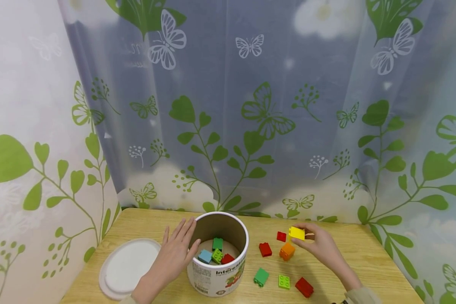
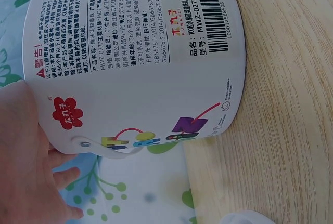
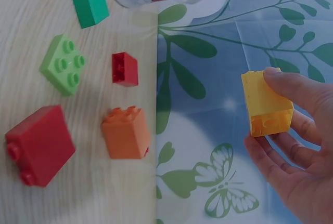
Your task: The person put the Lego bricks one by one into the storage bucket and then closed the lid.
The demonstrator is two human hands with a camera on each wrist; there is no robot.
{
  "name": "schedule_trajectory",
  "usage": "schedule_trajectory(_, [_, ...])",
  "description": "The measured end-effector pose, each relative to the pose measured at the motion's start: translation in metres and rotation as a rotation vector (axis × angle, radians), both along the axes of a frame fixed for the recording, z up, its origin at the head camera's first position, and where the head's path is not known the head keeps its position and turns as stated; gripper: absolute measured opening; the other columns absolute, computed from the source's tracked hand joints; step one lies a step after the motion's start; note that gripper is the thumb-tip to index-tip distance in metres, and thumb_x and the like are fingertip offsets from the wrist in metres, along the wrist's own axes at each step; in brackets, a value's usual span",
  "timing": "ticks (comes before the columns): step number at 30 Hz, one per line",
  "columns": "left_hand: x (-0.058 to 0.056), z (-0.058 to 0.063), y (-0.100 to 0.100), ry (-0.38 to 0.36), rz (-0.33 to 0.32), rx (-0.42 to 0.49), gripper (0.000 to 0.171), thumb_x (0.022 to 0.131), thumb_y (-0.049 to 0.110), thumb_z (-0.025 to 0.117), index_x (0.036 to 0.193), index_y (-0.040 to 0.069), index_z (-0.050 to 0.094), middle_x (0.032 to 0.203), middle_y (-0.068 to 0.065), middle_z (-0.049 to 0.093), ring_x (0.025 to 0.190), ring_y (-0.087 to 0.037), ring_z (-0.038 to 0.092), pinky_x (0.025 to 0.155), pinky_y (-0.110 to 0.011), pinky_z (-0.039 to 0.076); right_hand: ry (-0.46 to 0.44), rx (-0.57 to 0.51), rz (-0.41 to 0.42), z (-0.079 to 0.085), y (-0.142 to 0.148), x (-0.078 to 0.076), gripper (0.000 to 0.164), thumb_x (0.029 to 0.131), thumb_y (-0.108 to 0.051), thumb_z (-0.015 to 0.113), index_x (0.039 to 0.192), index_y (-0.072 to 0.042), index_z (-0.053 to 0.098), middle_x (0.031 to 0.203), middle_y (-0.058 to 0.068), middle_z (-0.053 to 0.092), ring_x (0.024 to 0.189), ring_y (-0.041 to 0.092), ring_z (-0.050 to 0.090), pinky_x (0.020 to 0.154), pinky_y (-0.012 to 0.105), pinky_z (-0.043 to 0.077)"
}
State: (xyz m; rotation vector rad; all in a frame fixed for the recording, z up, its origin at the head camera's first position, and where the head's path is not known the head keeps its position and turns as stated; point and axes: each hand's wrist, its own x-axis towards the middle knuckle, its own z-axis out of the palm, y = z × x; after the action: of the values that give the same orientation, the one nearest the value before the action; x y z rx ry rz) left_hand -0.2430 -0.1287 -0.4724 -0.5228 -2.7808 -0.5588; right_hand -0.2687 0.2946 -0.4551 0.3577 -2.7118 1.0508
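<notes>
My right hand pinches a yellow toy brick between thumb and fingers, above the right part of the table. In the right wrist view the yellow brick's hollow underside shows. My left hand rests with extended fingers against the left rim of a white round bucket. Inside the bucket lie a blue brick, a green brick, a lime brick and a red brick. Just below the yellow brick, an orange brick stands on the table.
Right of the bucket lie a green brick, a flat lime brick and red bricks. A white round lid lies on the wooden table at left. A leaf-patterned curtain hangs behind.
</notes>
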Motion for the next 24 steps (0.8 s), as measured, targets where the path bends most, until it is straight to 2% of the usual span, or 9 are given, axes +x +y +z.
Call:
schedule_trajectory(7, [0.000, 0.000, 0.000, -0.002, 0.001, -0.001, 0.063, 0.108, 0.043, 0.044, 0.156, 0.004, 0.038, 0.163, -0.010, 0.034, 0.153, -0.033, 0.025, 0.118, -0.069, 0.014, 0.020, 0.000, 0.035, 0.010, -0.016, -0.006, 0.041, 0.087, -0.022, 0.082, 0.122, -0.004, 0.070, 0.110, 0.008, 0.069, 0.099, 0.025, 0.066, 0.083, 0.037, 0.060])
schedule_trajectory(13, [0.000, 0.001, 0.000, 0.007, 0.002, -0.003, 0.063, 0.108, 0.043, 0.045, 0.156, 0.004, 0.038, 0.163, -0.010, 0.034, 0.152, -0.033, 0.026, 0.118, -0.069, 0.014, 0.035, -0.042, 0.077, 0.019, -0.034, -0.013, 0.041, 0.087, -0.022, 0.082, 0.123, -0.005, 0.069, 0.118, 0.013, 0.069, 0.102, 0.028, 0.068, 0.084, 0.036, 0.060])
schedule_trajectory(19, [-0.001, -0.003, -0.001, 0.023, 0.001, -0.008, 0.063, 0.108, 0.044, 0.045, 0.156, 0.003, 0.039, 0.163, -0.010, 0.035, 0.152, -0.033, 0.027, 0.118, -0.069, 0.016, 0.063, -0.061, 0.132, 0.027, -0.057, -0.019, 0.037, 0.087, -0.017, 0.082, 0.120, -0.007, 0.070, 0.115, 0.008, 0.069, 0.101, 0.025, 0.066, 0.086, 0.038, 0.059])
schedule_trajectory(24, [-0.002, -0.004, -0.002, 0.034, 0.000, -0.011, 0.063, 0.107, 0.044, 0.046, 0.155, 0.003, 0.040, 0.162, -0.010, 0.036, 0.152, -0.033, 0.028, 0.117, -0.069, 0.016, 0.089, -0.076, 0.182, 0.033, -0.077, -0.023, 0.036, 0.087, -0.018, 0.082, 0.120, -0.007, 0.071, 0.115, 0.008, 0.069, 0.102, 0.028, 0.066, 0.087, 0.040, 0.059])
